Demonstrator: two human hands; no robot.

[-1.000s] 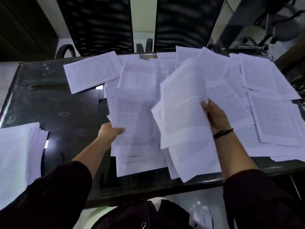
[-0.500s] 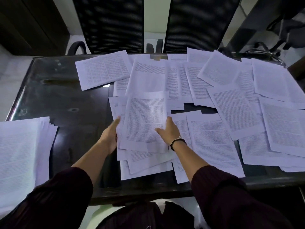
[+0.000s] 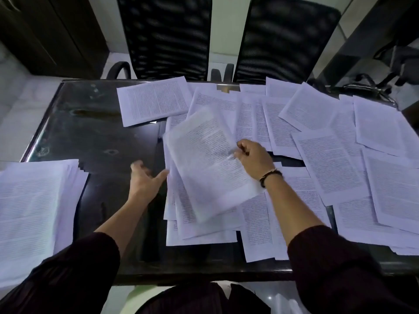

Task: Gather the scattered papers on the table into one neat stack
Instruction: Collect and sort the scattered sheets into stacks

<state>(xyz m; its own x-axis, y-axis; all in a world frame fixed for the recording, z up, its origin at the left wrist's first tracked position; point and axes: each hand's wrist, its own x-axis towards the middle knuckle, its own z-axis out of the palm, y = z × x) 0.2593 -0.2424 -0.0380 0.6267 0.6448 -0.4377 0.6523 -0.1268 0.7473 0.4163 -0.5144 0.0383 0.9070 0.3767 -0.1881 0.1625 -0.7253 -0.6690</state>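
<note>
Right hand (image 3: pixel 254 158) pinches blurred sheet (image 3: pixel 208 164) at right edge, probably lifted; left hand (image 3: pixel 145 180) spread, empty. Sheets thin, floppy, slippery: grip edges. Stack (image 3: pixel 34 211) far left on table (image 3: pixel 90 137).

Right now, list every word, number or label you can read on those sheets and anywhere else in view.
None can be read.
Scattered sheets: dense printed lines, too small to read.
Sheet pinched in the right hand: print blurred by motion.
Stack at the left: print too faint and small.
Glass table, chairs: no labels visible.
</note>
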